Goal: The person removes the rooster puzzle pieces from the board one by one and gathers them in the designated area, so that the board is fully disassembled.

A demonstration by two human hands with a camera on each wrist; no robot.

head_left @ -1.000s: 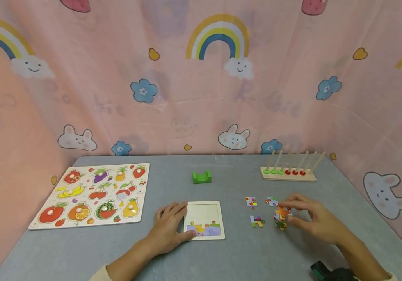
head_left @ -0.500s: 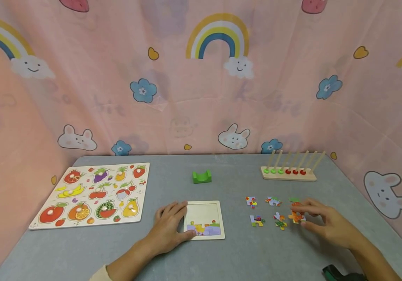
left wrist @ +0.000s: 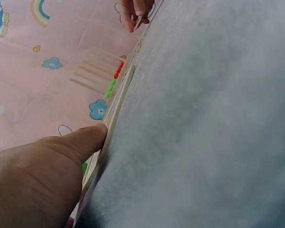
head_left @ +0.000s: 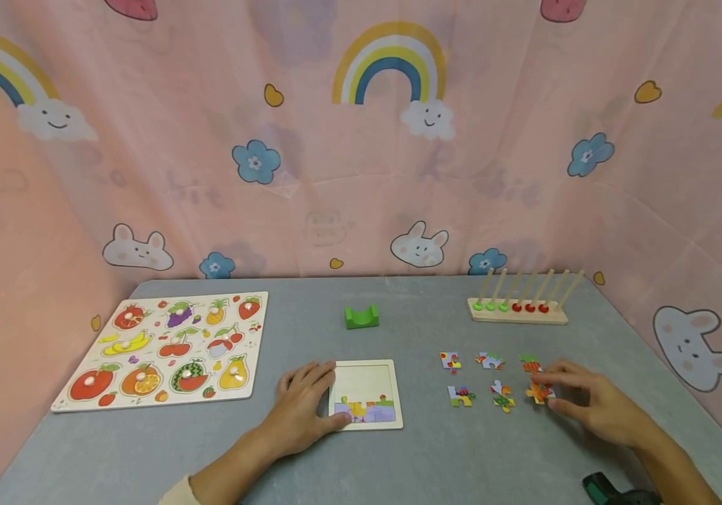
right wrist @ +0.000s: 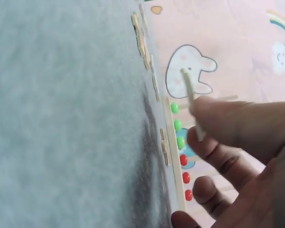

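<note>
My left hand (head_left: 301,408) holds the left side of a small wooden puzzle tray (head_left: 366,381). Its thumb lies at the lower left corner and its fingertips at the upper left. Purple and yellow puzzle pieces fill the tray's lower strip. To the right, my right hand (head_left: 597,407) pinches an orange puzzle piece (head_left: 538,393) between thumb and fingers. The right wrist view shows that piece (right wrist: 189,89) edge-on, raised off the table. Several loose pieces lie left of this hand, among them one with red and green (head_left: 530,364) and one with leafy shapes (head_left: 502,398).
A fruit puzzle board (head_left: 168,354) lies at the left. At the back stand a green curved block (head_left: 362,318) and a peg stand (head_left: 519,315) with green and red beads. A patterned pink cloth (head_left: 361,175) hangs behind the table.
My right hand has moved right with the orange piece, uncovering the leafy piece and the red-and-green one. The left hand and the tray have stayed in place.
</note>
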